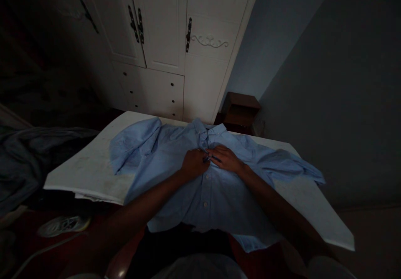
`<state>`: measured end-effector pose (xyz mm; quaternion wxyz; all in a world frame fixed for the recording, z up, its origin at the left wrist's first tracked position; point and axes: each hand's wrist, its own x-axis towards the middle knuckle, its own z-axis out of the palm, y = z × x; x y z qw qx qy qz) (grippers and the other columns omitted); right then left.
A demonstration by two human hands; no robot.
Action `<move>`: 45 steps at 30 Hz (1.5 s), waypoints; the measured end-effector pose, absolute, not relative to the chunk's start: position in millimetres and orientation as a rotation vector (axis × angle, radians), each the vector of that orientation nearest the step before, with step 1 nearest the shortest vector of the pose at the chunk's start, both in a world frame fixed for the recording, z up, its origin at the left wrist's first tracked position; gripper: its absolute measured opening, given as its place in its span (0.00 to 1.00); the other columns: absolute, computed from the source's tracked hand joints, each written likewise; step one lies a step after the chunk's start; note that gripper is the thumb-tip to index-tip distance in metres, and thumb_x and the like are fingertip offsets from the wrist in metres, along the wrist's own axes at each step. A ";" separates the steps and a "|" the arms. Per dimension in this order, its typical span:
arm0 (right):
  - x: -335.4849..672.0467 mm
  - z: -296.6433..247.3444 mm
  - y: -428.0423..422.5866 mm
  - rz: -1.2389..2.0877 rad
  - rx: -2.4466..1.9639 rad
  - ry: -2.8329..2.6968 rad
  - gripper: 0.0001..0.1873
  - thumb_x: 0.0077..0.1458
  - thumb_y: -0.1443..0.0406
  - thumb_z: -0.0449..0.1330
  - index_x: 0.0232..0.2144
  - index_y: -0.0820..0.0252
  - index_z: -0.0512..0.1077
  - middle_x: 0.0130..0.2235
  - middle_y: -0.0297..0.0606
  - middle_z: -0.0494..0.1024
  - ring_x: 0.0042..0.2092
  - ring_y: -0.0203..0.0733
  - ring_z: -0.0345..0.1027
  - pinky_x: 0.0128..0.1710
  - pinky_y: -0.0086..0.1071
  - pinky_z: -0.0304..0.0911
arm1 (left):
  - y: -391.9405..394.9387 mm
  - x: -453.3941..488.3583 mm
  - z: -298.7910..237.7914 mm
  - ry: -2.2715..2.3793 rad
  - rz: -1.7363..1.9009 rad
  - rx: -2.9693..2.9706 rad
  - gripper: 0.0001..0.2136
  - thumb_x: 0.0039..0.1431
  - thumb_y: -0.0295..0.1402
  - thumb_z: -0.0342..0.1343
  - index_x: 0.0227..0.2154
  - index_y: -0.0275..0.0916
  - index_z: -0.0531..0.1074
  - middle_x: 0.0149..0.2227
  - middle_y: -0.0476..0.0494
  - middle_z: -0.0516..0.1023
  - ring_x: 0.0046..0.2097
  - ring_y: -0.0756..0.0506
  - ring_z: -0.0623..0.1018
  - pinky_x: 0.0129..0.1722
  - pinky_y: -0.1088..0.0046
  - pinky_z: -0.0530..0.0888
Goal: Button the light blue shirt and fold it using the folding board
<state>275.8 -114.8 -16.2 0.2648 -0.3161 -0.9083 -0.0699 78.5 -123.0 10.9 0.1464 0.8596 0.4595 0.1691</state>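
Light-blue shirt, one: lay front up on a white board, collar toward the wardrobe, sleeves out to either side, lower hem over the board's near edge. Pale buttons showed on the placket below the hands. Lettering inside the collar: too small and dark to tell.

Left hand: fingers curled together, pinching the placket at chest height. Right hand: fingers side by side and bent, tips pinching the same stretch, close against the left; exact finger placement was lost in shadow.

Wardrobe, white: doors closed, contents hidden; dark metal handles and a raised scroll ornament.

Drawers, set low in the wardrobe: pushed in, small dark knobs, contents hidden.

Brown wooden cabinet: open-fronted, stood beside the wardrobe; interior too shadowed to tell.

Dark cloth heap: left of the board.

Shoe, light-coloured, laced: below the board's left end; markings unreadable in the gloom.
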 end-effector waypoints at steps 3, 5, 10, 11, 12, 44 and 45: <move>275.3 -14.8 -115.2 -0.215 -0.867 -2.462 0.18 0.66 0.60 0.52 0.55 0.58 0.69 0.36 0.43 0.79 0.37 0.43 0.73 0.40 0.38 0.71 | -125.5 80.3 9.5 1.373 0.497 2.485 0.13 0.58 0.34 0.54 0.43 0.40 0.79 0.42 0.42 0.82 0.43 0.42 0.79 0.46 0.65 0.73; 275.5 -14.4 -115.2 -0.220 -0.860 -2.463 0.18 0.67 0.60 0.52 0.55 0.59 0.69 0.35 0.42 0.79 0.36 0.42 0.72 0.39 0.37 0.71 | -126.8 80.9 9.1 1.401 0.507 2.487 0.13 0.59 0.33 0.53 0.43 0.40 0.80 0.41 0.41 0.82 0.43 0.42 0.80 0.46 0.65 0.73; 276.7 -13.6 -115.5 -0.239 -0.828 -2.443 0.18 0.67 0.61 0.51 0.56 0.59 0.68 0.34 0.41 0.78 0.35 0.42 0.71 0.38 0.37 0.70 | -128.4 80.9 8.6 1.405 0.528 2.482 0.13 0.60 0.31 0.51 0.42 0.40 0.80 0.41 0.42 0.82 0.42 0.43 0.80 0.46 0.66 0.73; 276.9 -13.3 -115.7 -0.250 -0.821 -2.440 0.18 0.67 0.61 0.51 0.56 0.59 0.68 0.33 0.40 0.78 0.35 0.42 0.71 0.38 0.36 0.70 | -128.2 80.6 8.4 1.408 0.529 2.485 0.13 0.60 0.31 0.51 0.41 0.40 0.80 0.41 0.42 0.82 0.42 0.43 0.80 0.46 0.65 0.73; 277.0 -12.9 -115.9 -0.262 -0.814 -2.436 0.18 0.67 0.62 0.51 0.56 0.59 0.68 0.32 0.39 0.77 0.34 0.42 0.70 0.37 0.36 0.70 | -127.8 80.2 8.1 1.408 0.532 2.489 0.13 0.61 0.31 0.52 0.41 0.40 0.80 0.41 0.42 0.82 0.42 0.43 0.80 0.46 0.65 0.73; 282.3 -13.0 -115.9 -0.008 -0.896 -2.369 0.20 0.64 0.62 0.57 0.58 0.56 0.67 0.44 0.44 0.81 0.46 0.45 0.74 0.47 0.42 0.68 | -125.0 79.2 0.6 1.281 0.661 2.462 0.12 0.60 0.30 0.52 0.40 0.42 0.80 0.39 0.44 0.81 0.39 0.45 0.79 0.44 0.68 0.73; 282.8 -13.0 -115.9 -0.004 -0.906 -2.367 0.20 0.64 0.61 0.57 0.57 0.56 0.68 0.45 0.44 0.80 0.47 0.46 0.74 0.47 0.43 0.68 | -126.4 79.1 1.5 1.286 0.653 2.497 0.12 0.60 0.30 0.52 0.40 0.42 0.80 0.39 0.43 0.81 0.39 0.45 0.79 0.44 0.67 0.73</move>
